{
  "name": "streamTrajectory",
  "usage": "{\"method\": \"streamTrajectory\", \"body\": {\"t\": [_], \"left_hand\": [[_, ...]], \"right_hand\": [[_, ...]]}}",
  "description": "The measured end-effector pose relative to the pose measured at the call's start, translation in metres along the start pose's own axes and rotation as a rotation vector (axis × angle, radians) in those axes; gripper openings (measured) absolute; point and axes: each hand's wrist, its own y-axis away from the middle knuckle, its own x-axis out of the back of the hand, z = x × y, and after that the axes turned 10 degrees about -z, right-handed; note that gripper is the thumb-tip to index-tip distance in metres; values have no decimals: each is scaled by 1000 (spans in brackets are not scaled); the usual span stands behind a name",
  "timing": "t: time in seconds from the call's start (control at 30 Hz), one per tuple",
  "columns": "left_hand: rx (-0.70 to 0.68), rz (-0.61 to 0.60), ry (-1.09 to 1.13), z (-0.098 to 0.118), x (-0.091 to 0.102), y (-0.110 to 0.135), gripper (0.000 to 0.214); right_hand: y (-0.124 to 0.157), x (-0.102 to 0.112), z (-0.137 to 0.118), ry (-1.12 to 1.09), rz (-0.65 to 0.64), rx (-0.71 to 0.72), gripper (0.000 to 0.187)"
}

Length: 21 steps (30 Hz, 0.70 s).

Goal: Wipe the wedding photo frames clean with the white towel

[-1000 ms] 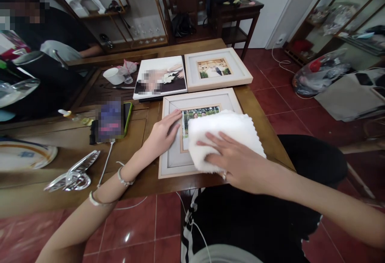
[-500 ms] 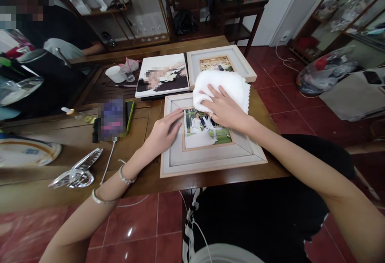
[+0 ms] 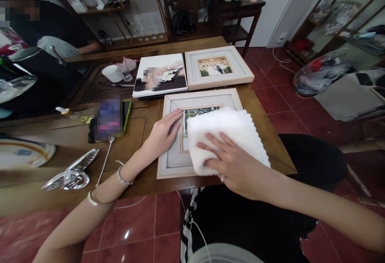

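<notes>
A picture frame (image 3: 173, 171) with a pale wooden border lies flat at the table's front edge. My left hand (image 3: 164, 132) rests on its left side, fingers stretched out, fingertips near the inner photo's upper left corner. Over the right and lower part of the frame is a fluffy white cloth (image 3: 228, 122) with a scalloped edge. My right hand (image 3: 233, 166) presses on the cloth from above with fingers spread, and one digit is tucked into its near fold. Most of the inner photo (image 3: 198, 111) is hidden by the cloth; its top strip and left edge show.
Behind lie another framed photo (image 3: 221, 81) and a photo panel (image 3: 161, 88). To the left are a phone (image 3: 126, 116), a dropper bottle (image 3: 75, 114), a shiny silver ornament (image 3: 73, 170), a white cup (image 3: 112, 73) and a plate (image 3: 27, 154). A person (image 3: 60, 26) sits across the table.
My right hand has drawn the white cloth toward me, from the frame's upper right to its lower right. The rear framed photo is uncovered. My left hand stays on the frame.
</notes>
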Motion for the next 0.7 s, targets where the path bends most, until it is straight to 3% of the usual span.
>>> {"method": "streamTrajectory", "body": {"t": [0.13,0.27,0.43,0.53,0.6,0.7], "left_hand": [[-16,1,0,0,0,1,37],[-8,1,1,0,0,1,37],[15,34,37,3,-1,0,35],[43,67,40,5,-2,0,34],[62,80,38,5,-2,0,33],[74,82,44,5,-2,1,33]], "right_hand": [[1,2,-8,-45,-11,52,45],[-16,-1,15,38,64,-13,55],[-35,25,63,205,322,-141,73],[-45,47,81,289,452,-231,69],[-52,53,87,336,387,-250,66],[-60,45,86,349,142,-204,66]]}}
